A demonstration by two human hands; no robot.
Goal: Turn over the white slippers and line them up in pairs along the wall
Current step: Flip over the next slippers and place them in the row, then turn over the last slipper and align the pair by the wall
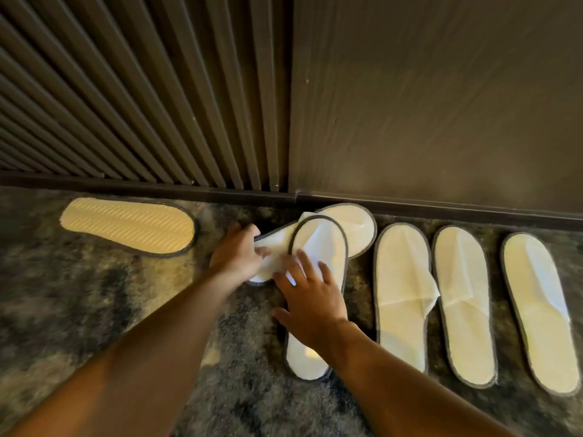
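Upturned slipper (127, 227) lies left; three upright slippers (402, 294) flank the hands' overlapping pair (318, 247)

Slippers (402, 294) white, grey-edged; upturned sole (127, 227) pale yellow, diagonal ribbing. Carpet (94, 310) mottled grey-tan. Wall (441, 105) dark brown, left part slatted.

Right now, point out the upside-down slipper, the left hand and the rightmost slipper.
upside-down slipper (127, 226), head view, middle of its ribbed sole.
left hand (238, 255), head view, back of the hand.
rightmost slipper (536, 307), head view, middle of its upper.

left grip (239, 252) curled, right grip (310, 298) splayed flat
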